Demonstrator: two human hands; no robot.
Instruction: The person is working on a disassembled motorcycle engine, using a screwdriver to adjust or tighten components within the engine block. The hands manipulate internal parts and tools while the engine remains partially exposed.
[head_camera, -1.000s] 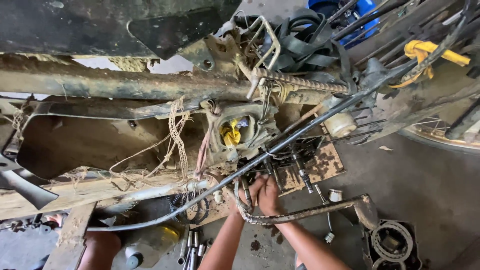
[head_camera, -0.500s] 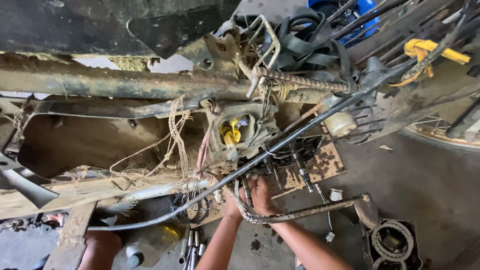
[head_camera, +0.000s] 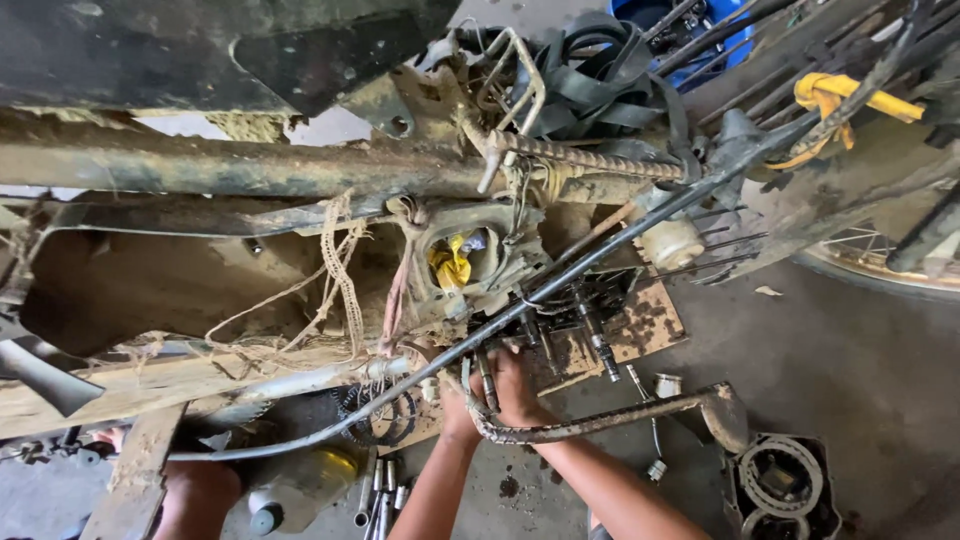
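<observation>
A muddy motorcycle engine case (head_camera: 480, 270) hangs in the frame, with a yellow rag (head_camera: 450, 265) stuffed in its opening. Both of my hands reach up to its underside. My left hand (head_camera: 455, 402) is beside a short metal stud (head_camera: 486, 375). Just right of that stud, my right hand (head_camera: 515, 385) has its fingers against the lower edge of the case. A dark diagonal tube (head_camera: 600, 258) and a rusty bent lever (head_camera: 600, 415) cross in front of the hands and hide the fingertips, so their grip is unclear.
The rusty frame tube (head_camera: 250, 168) runs across the top, with frayed rope (head_camera: 340, 270) hanging from it. Greasy cardboard (head_camera: 645, 325) lies on the concrete floor, with a round engine part (head_camera: 785, 480), a plastic bottle (head_camera: 300, 485) and sockets (head_camera: 378, 488). A spoked wheel (head_camera: 880, 265) sits right.
Both hands have shifted slightly left along the underside of the engine case. Everything else is still.
</observation>
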